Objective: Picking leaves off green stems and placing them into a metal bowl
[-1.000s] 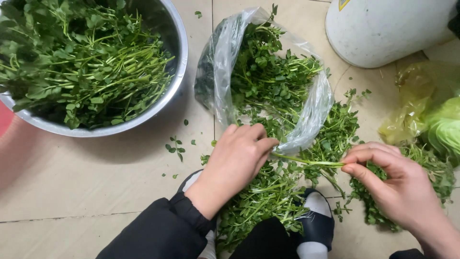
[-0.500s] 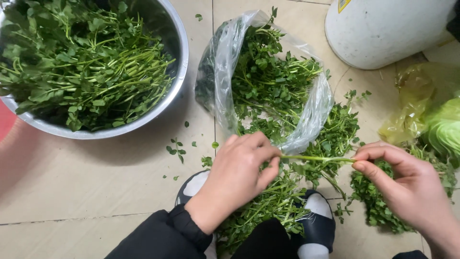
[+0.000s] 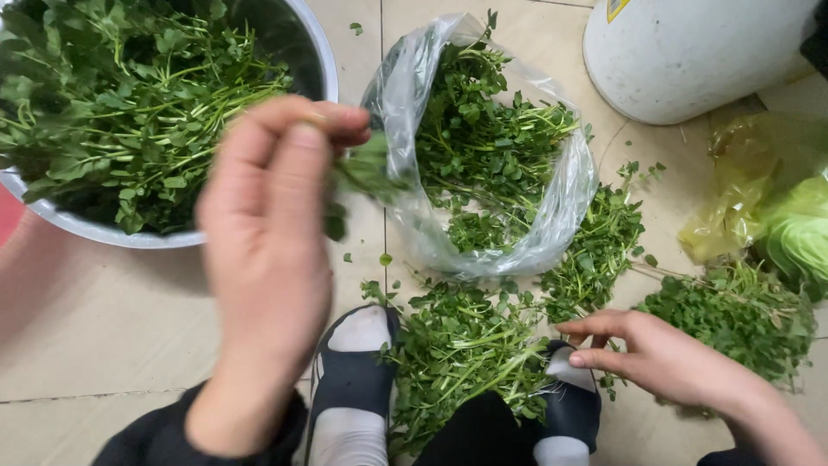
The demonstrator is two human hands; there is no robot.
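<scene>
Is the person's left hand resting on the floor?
No: the left hand is raised near the metal bowl, pinching a green sprig.

Left hand (image 3: 267, 259) lifted with sprig (image 3: 366, 173) toward bowl (image 3: 321, 60), right hand (image 3: 664, 358) lowered

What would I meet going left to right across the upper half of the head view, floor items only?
Steel bowl heaped with picked greens → clear plastic bag holding leafy greens → white bucket → yellowish plastic bag with a pale green cabbage.
</scene>
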